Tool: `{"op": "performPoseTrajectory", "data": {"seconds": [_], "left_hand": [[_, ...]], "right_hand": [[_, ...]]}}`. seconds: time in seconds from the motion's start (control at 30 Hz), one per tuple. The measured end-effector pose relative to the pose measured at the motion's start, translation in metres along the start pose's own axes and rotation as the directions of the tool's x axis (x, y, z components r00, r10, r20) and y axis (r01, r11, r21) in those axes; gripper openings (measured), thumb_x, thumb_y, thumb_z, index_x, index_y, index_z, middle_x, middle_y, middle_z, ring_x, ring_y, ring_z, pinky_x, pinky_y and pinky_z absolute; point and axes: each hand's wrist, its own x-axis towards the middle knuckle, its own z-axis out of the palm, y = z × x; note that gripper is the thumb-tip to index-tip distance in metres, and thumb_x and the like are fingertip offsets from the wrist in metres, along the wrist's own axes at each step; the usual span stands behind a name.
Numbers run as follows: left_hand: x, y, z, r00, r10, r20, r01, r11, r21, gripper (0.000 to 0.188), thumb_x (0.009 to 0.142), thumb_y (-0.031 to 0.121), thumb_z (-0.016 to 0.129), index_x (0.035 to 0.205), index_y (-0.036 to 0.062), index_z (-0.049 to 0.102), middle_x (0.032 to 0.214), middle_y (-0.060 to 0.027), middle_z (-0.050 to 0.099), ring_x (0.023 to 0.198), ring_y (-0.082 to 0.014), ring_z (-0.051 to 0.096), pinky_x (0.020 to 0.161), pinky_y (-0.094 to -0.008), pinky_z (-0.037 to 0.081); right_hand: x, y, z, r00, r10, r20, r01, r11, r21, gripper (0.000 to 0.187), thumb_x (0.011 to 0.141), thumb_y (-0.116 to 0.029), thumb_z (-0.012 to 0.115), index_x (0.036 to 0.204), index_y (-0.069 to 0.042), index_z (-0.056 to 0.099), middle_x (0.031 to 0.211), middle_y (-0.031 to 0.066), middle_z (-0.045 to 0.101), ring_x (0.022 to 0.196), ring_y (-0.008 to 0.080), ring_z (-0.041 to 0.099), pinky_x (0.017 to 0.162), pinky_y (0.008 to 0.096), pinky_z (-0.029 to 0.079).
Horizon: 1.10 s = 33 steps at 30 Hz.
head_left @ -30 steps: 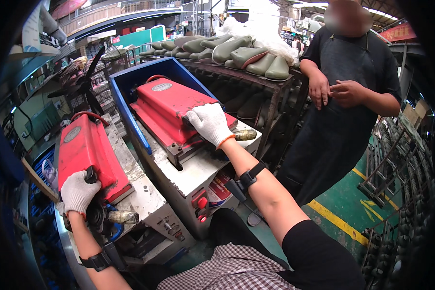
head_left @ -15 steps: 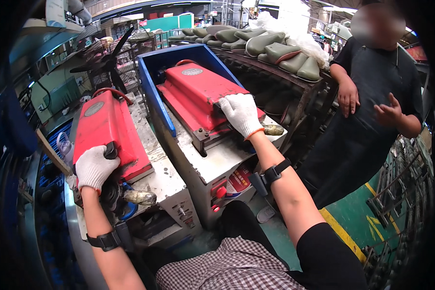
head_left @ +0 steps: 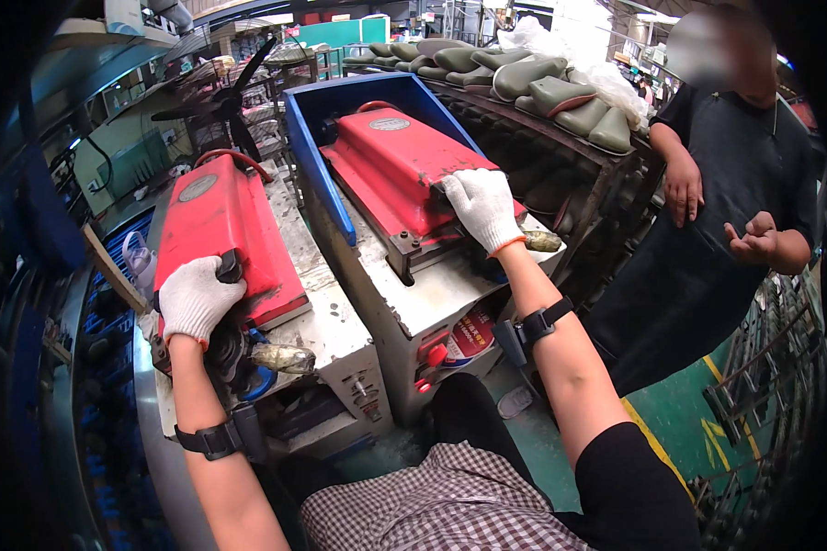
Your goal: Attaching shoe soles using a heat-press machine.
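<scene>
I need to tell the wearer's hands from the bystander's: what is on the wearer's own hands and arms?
Left hand and right hand wear white knit gloves, the right with an orange cuff edge. Each forearm carries a black strap with a small black box. Forearms are bare; the right has a short black sleeve.

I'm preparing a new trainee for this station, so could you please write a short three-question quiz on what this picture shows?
1. True or false: both gloved hands rest on red press lids.
2. What lies at the front of the left press, below the left hand? A) an olive shoe part B) a hammer C) a cup
3. What sits on the rack behind the right press?

Key:
1. True; the right hand too.
2. A, the olive shoe part.
3. Green shoe lasts.
</scene>
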Motion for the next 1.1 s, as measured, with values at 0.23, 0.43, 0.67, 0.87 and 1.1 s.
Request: {"op": "performPoseTrajectory", "data": {"seconds": [0.23,0.43,0.67,0.87,1.1], "left_hand": [[0.002,0.002,0.001,1.000,-0.016,0.018,0.016,1.000,-0.004,0.038,0.074,0.046,0.074,0.093,0.0131,0.079,0.096,-0.0161,0.076,0.092,-0.0361,0.074,0.079,-0.0459,0.058],[-0.001,0.000,0.000,1.000,-0.002,0.003,0.002,1.000,-0.011,0.039,0.074,0.047,0.074,0.095,0.0139,0.080,0.096,-0.0164,0.076,0.092,-0.0369,0.074,0.079,-0.0460,0.059],[-0.001,0.001,0.001,1.000,-0.017,0.006,0.017,1.000,0.004,0.039,0.075,0.046,0.073,0.096,0.0139,0.080,0.096,-0.0166,0.076,0.092,-0.0372,0.074,0.079,-0.0469,0.059],[0.005,-0.003,0.003,1.000,-0.009,-0.001,0.009,1.000,0.018,0.039,0.075,0.047,0.073,0.095,0.0140,0.079,0.094,-0.0180,0.075,0.093,-0.0382,0.073,0.080,-0.0481,0.058],[0.006,0.000,0.005,1.000,-0.021,0.011,0.021,1.000,-0.016,0.040,0.074,0.051,0.073,0.094,0.0173,0.081,0.095,-0.0152,0.077,0.092,-0.0369,0.074,0.081,-0.0462,0.059]], "right_hand": [[-0.001,0.001,-0.001,1.000,0.015,0.008,-0.015,1.000,0.001,0.036,0.103,-0.035,0.053,0.083,-0.012,0.072,0.082,0.0108,0.072,0.083,0.0358,0.067,0.078,0.0500,0.045],[-0.001,-0.002,-0.005,1.000,0.005,0.019,-0.005,1.000,0.007,0.036,0.103,-0.035,0.053,0.083,-0.011,0.072,0.081,0.0111,0.071,0.083,0.0363,0.067,0.079,0.0498,0.046],[-0.003,-0.001,-0.002,1.000,0.006,-0.016,-0.005,0.999,0.032,0.036,0.102,-0.033,0.054,0.080,-0.009,0.070,0.081,0.0122,0.071,0.082,0.0363,0.066,0.077,0.0504,0.047],[0.003,-0.003,0.000,0.991,-0.044,-0.129,0.064,0.986,0.154,0.030,0.100,-0.030,0.059,0.082,-0.010,0.072,0.082,0.0137,0.071,0.077,0.0365,0.068,0.072,0.0496,0.052],[-0.001,0.010,0.003,0.996,-0.046,-0.071,0.049,0.998,0.047,0.031,0.102,-0.029,0.056,0.085,-0.009,0.072,0.082,0.0116,0.071,0.081,0.0354,0.067,0.076,0.0484,0.048]]}}
